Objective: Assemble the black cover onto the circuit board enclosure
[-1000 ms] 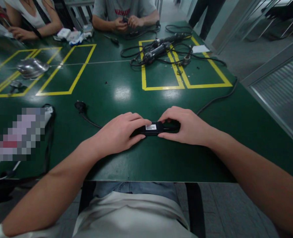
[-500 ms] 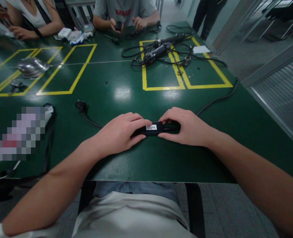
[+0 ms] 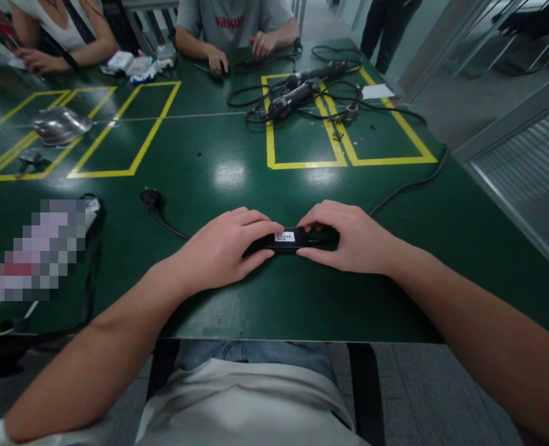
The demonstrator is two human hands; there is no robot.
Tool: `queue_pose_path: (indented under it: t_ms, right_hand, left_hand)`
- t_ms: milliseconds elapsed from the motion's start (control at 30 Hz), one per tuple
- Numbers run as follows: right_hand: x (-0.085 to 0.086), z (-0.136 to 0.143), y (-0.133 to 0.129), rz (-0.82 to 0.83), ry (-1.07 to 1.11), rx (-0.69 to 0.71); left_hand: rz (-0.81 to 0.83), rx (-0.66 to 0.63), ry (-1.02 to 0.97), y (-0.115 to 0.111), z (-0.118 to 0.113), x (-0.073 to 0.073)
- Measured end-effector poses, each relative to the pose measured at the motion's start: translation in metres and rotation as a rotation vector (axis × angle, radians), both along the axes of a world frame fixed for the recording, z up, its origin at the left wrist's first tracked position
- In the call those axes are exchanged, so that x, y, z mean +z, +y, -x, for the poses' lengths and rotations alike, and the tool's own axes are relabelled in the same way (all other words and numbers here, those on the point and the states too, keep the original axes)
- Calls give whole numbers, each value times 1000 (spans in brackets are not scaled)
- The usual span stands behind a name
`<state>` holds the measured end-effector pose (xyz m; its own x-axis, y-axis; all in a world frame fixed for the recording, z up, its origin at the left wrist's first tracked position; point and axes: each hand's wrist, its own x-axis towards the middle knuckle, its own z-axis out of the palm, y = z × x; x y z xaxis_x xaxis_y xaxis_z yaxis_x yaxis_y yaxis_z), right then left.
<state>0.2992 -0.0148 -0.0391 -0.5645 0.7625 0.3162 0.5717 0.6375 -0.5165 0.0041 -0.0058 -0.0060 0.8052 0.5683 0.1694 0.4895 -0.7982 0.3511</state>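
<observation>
A small black box with a white printed label sits in line on a black power cord, on the green table in front of me. My left hand grips the left part of the box, fingers over the top and thumb along the near side. At the other end, my right hand pinches the box between thumb and fingertips, with the cord running through its curled palm. The cord's black plug lies free to the left. My left hand hides the box's left end.
Yellow tape marks rectangles on the table. Black corded power tools lie at the back right, a shiny metal piece at the left. A pixelated item is at near left. Seated people face me across the table.
My hands and the box have barely moved. Across the table, the person in the grey shirt has lowered a hand with a dark object to the tabletop.
</observation>
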Motion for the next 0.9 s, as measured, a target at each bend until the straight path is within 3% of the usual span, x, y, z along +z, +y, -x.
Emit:
queue_pose_path:
  t_ms: [733,900]
  right_hand:
    - [-1,0,0,14,-6,5]
    - [0,-1,0,-15,11,-6]
  left_hand:
    - [20,-8,13,1,-1,-1]
    - [21,17,-67,1,-2,1]
